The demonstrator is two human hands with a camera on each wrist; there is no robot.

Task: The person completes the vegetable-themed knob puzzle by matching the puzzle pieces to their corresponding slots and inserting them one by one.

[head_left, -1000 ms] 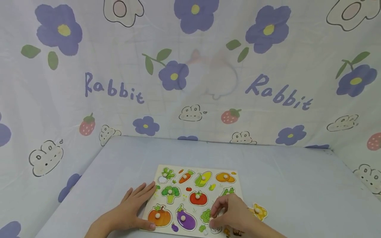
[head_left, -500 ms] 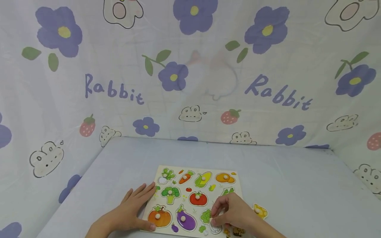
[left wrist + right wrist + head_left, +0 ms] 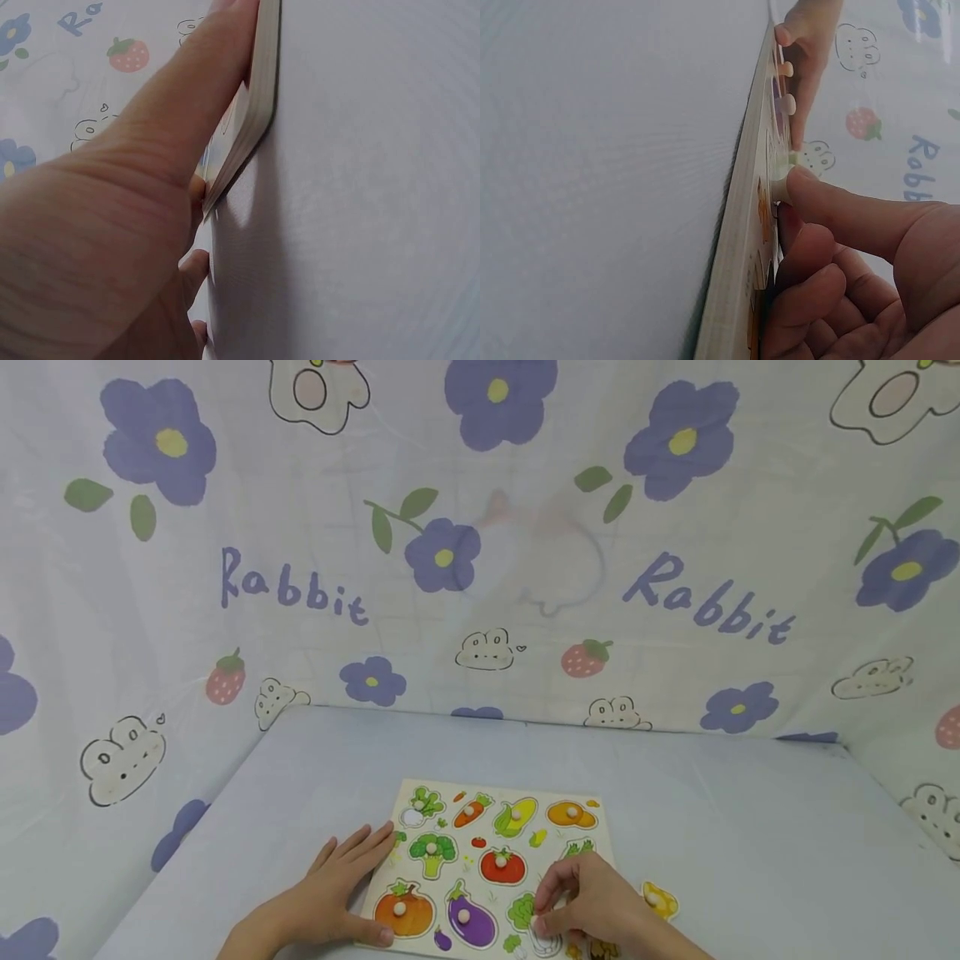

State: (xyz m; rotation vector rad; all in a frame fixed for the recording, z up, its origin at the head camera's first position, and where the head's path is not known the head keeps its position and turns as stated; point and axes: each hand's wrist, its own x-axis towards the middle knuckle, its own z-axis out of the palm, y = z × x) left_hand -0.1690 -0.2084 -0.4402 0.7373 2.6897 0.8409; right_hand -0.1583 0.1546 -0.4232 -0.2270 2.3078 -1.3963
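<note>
A wooden vegetable peg puzzle board (image 3: 491,897) lies in front of me. My left hand (image 3: 326,893) rests at its left side, fingers spread and straight, thumb along the near left corner. Over the board's lower right, my right hand (image 3: 588,897) pinches the round peg (image 3: 781,189) of a leafy cabbage piece (image 3: 521,910) between thumb and finger. That piece sits at its outlined spot; whether it lies fully flush is hard to tell. Nearby are the eggplant piece (image 3: 472,922) and the tomato piece (image 3: 503,866). My right hand partly covers a green-topped piece (image 3: 579,847).
A yellow spotted mushroom piece (image 3: 662,903) with a peg lies on the table off the board's right side. Further pieces on the board include a pumpkin (image 3: 405,914), broccoli (image 3: 432,853), corn (image 3: 515,817) and carrot (image 3: 472,810). A printed curtain (image 3: 420,610) hangs behind.
Both hands keep nearly the same places, the right still pinching the cabbage piece's peg. The right forearm shifted slightly, covering part of the mushroom piece. The head view moved a little.
</note>
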